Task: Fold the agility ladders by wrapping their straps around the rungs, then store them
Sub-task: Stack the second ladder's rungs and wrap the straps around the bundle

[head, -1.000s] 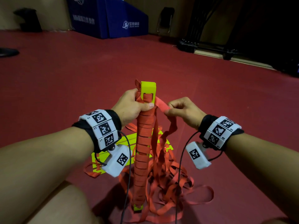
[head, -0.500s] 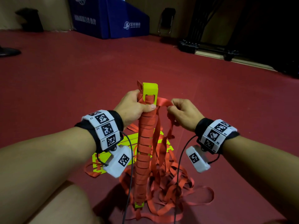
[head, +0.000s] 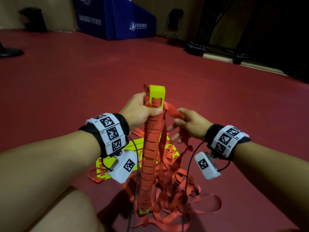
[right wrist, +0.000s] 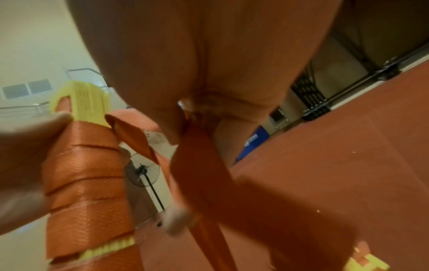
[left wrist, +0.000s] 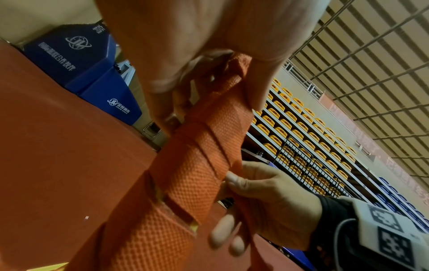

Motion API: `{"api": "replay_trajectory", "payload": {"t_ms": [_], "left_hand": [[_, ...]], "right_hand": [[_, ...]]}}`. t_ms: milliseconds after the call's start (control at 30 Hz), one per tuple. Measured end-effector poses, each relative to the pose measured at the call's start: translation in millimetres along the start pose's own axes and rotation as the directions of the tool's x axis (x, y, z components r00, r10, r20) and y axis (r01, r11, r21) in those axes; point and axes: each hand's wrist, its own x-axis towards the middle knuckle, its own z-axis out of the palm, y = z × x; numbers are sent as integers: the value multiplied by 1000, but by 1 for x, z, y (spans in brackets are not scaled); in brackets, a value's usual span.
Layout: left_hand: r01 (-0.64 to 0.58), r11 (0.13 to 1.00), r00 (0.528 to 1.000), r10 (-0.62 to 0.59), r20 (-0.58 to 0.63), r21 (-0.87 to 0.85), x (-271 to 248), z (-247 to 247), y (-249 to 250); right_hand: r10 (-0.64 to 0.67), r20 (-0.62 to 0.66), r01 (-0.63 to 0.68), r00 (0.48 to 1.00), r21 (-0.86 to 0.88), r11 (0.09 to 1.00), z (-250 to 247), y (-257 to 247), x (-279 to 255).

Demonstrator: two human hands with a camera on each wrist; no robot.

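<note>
The stacked yellow rungs look stiff and light, bound almost end to end by soft, limp orange strap whose woven face should hold turns well, so the firm hold belongs near the top of the bundle while the loose tail is best pinched close to it. The left hand grips the upright bundle just under its top, its foot near the red floor; the right hand, just beside it, pinches the tail with its other fingers spread
</note>
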Motion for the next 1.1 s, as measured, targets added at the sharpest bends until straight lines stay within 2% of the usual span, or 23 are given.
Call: {"api": "replay_trajectory", "payload": {"t_ms": [100,233,400,533,733,800,867,967,1100], "left_hand": [[5,1000,1000,-5,6,-6,-1,0,0],[2,1000,1000,-2,15,-10,-1,2,2],[-4,1000,1000,4,7,-4,-1,0,3],[-9,1000,1000,10,22,-22,1,-2,0],[-34,998,995,38,92,-46,0,3,0],[-45,997,990,53,134,-65,-1,4,1],[-41,994,983,59,177,-106,-3,5,2],[-54,995,984,67,163,-78,-2,4,0],[-66,997,989,70,129,-37,-2,4,-3]], "right_hand": [[87,27,-87,996,10,996,1,1,-1],[10,-91,-17,996,-75,997,-3,1,6],[-95,-202,88,975,-44,995,-7,-4,4],[-139,-132,156,981,131,979,-9,-6,0],[-329,-156,335,931,12,942,-5,-11,6],[-311,-127,326,942,119,938,-2,-14,6],[-306,-39,307,951,211,928,-1,-15,5],[-335,4,334,942,25,942,1,-16,0],[-361,-116,346,925,-126,930,-3,-17,2]]}}
